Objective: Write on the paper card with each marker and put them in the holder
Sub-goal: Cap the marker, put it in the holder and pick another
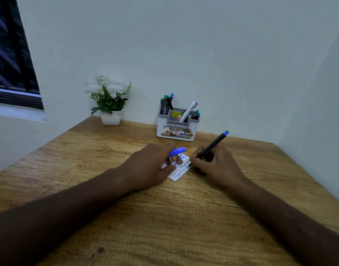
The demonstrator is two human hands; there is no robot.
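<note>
- Wooden, grain-patterned counter (164, 217): both bare forearms come in from the near edge and meet at its middle.
- Left hand (145, 166): fingers rest on the left part of the small white paper card (181, 172) and pin it flat. The same hand's grip is closed around a bright blue marker cap (177, 151), which sticks out above the fingers.
- Right hand (214, 164): grip closed in a writing hold on the slim black marker with a blue-green end (212, 145). Tip is down at the card's right edge; whether it touches the paper is too fine to tell.
- Card: lies between the two hands, already carrying several lines of blue and dark scrawl.
- Key relation: the marker's long axis slants up and away to the right, tail end pointing roughly toward the far right. The white and grey plastic desk holder (176, 129) stands beyond the hands, slightly left of the marker's tail, against the wall. The right hand is the nearer one to it. Judgement: capping comes first, cap and tip being just beside each other.
- Holder contents: several markers already upright in its compartments.
- Far left: white pot of white artificial flowers (109, 100); not involved.
</note>
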